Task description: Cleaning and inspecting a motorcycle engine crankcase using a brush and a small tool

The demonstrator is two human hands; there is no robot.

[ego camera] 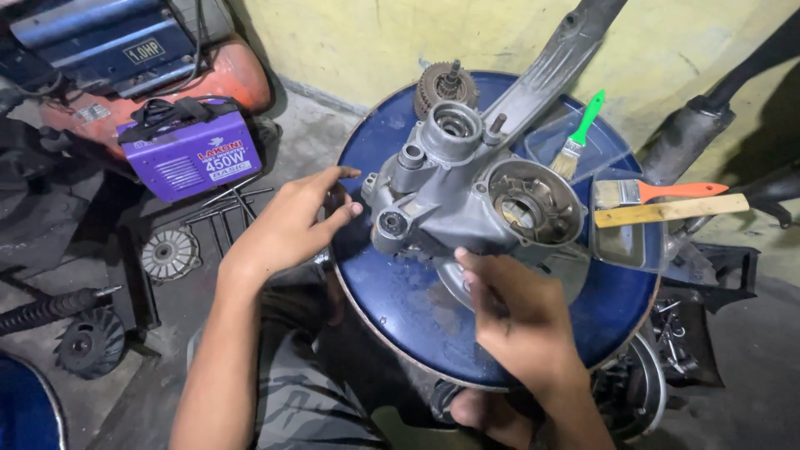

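A grey cast-metal engine casing (467, 196) lies on top of a round blue drum (400, 292). It has round bearing openings and a long arm reaching up to the right. My left hand (292, 221) rests against the casing's left end, fingertips touching it, fingers spread. My right hand (521, 321) is at the casing's near lower edge, fingers curled against it. A toothed gear cluster (443, 83) sits at the drum's far edge behind the casing.
On a clear tray (621, 242) to the right lie a green-handled brush (579, 137), an orange-handled brush (654, 192) and a wooden stick (671, 210). A purple box-shaped machine (190, 150) and an orange compressor (133, 67) stand on the floor at left, with loose metal parts (169, 252).
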